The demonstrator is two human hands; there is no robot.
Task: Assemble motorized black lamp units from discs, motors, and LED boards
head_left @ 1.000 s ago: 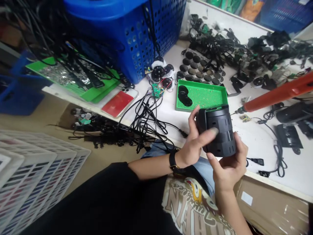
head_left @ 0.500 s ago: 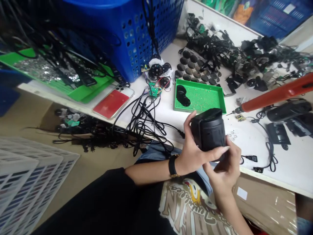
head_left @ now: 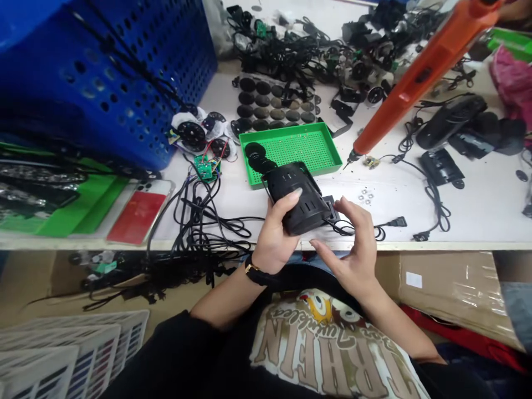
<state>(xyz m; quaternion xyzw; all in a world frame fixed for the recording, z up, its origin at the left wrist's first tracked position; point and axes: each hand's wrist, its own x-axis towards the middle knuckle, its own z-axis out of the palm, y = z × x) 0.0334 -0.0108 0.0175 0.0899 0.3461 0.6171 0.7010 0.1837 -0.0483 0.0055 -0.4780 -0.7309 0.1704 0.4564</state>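
My left hand grips a black plastic housing with slots in its side, thumb across the top. It is tilted over the front of the table, near the green tray. My right hand is just to the right of the housing, thumb and fingers spread, holding nothing. A black cord with a plug lies behind the right fingers. The green perforated tray carries a row of black discs and tiny bits. An orange electric screwdriver points down to the right of the tray.
A blue perforated crate stands at left beside a red-backed phone. Tangled black cables spill over the table edge. Round black pads lie behind the tray. Black housings lie at right; a cardboard box sits below.
The housing has been turned onto its side; my right hand has come off it and opened, leaving it in my left hand. The view has shifted to the right.
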